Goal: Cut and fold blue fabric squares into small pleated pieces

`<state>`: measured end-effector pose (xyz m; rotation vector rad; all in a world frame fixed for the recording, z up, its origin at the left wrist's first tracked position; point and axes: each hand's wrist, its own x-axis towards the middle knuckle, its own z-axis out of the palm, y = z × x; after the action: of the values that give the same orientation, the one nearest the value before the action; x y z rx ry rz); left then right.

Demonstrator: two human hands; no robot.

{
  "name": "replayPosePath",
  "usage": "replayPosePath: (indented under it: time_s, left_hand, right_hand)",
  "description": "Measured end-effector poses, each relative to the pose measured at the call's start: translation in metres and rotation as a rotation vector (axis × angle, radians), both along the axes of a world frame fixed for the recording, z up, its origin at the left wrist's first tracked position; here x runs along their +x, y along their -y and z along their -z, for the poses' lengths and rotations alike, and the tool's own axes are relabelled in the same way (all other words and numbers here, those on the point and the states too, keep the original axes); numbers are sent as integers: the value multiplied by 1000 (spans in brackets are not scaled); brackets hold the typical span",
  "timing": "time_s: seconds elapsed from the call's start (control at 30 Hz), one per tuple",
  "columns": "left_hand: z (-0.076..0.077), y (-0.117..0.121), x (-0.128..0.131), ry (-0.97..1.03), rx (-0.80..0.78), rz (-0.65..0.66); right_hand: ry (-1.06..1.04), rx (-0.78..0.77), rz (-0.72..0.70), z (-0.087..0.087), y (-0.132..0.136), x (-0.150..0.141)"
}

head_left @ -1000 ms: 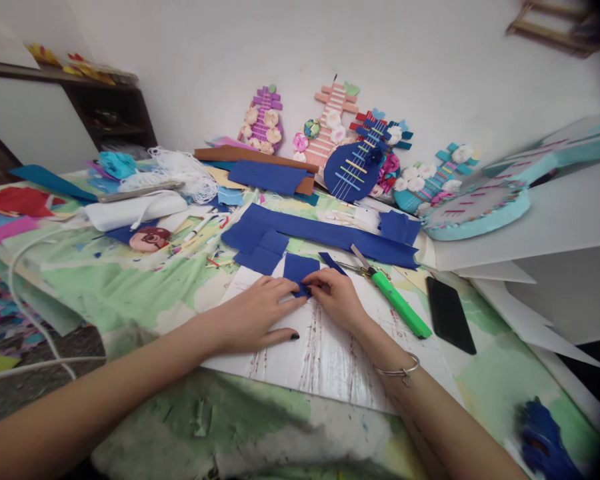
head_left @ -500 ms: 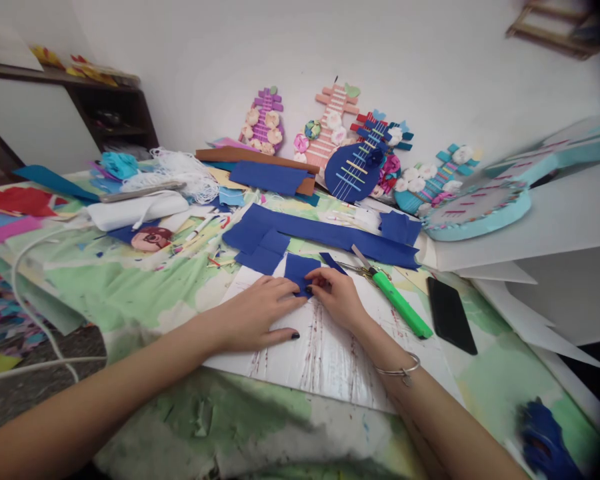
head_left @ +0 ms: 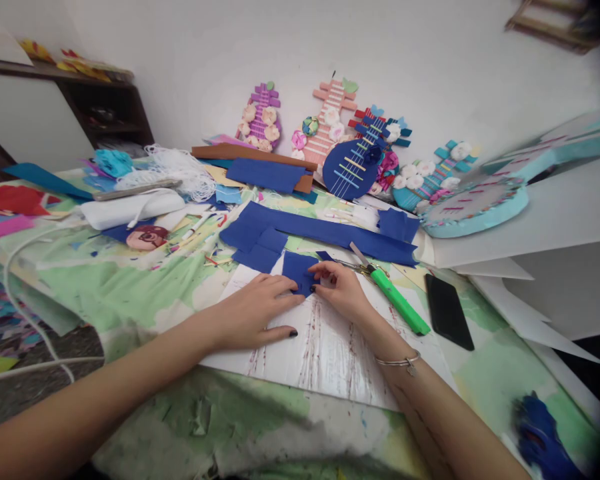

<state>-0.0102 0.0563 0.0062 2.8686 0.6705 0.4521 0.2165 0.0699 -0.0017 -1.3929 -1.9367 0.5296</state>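
Observation:
A small dark-blue square of paper or thin cloth [head_left: 296, 268] lies on the scored white board [head_left: 325, 360]. My left hand [head_left: 260, 310] rests flat on the board, its fingertips on the square's lower left part and its thumb stretched out. At the square's right edge is my right hand [head_left: 345, 291], fingers bent and thumb apart, with nothing visible between them. Just beyond it lie scissors [head_left: 363, 267], partly covered by a green box cutter [head_left: 397, 300] with its blade out. A long blue strip [head_left: 330, 233] and overlapping blue pieces [head_left: 263, 250] lie behind the square.
A black phone [head_left: 449, 311] lies right of the board. Decorated instrument-shaped crafts [head_left: 350, 167] lean against the wall. White string [head_left: 180, 173] and a white glue gun [head_left: 130, 208] are at left. White sheets [head_left: 530, 220] jut in at right; a blue object [head_left: 540, 427] sits near the right corner.
My right hand has shifted slightly right, and its fingertips have drawn back toward the square's edge. My left hand stays on the square. The view has moved a little.

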Motion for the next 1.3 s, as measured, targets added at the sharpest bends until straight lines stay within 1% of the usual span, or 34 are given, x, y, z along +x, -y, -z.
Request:
replayPosePath:
  time_s: [0.17, 0.3, 0.37, 0.47, 0.6, 0.7, 0.87, 1.0, 1.13, 1.3]
  left_hand:
    - [0, 0, 0, -4, 14, -7]
    - [0, 0, 0, -16, 33, -20]
    - [1, 0, 0, -23, 49, -46]
    - [3, -1, -1, -24, 68, -97]
    - [4, -3, -2, -15, 58, -105]
    - [2, -4, -3, 1, 45, -95]
    - [-1, -4, -3, -4, 14, -71]
    - [-1, -3, -3, 19, 20, -68]
    - [-1, -2, -3, 5, 20, -74]
    - [-2, -2, -4, 9, 10, -77]
  right_hand:
    - [-128, -59, 53, 6, -4, 5]
    - [-151, 13, 61, 7, -3, 6]
    - [-155, 74, 31, 5, 0, 4]
    - [-122, 151, -66, 2, 5, 0]
    - [4, 175, -167, 1, 9, -4]
    - [55, 172, -185, 3, 8, -3]
    - [75, 194, -217, 4, 7, -2]
    - [82, 211, -224, 3, 8, -3]
    - [97, 282, -240, 2, 10, -6]
    - [146, 398, -345, 0, 14, -11]
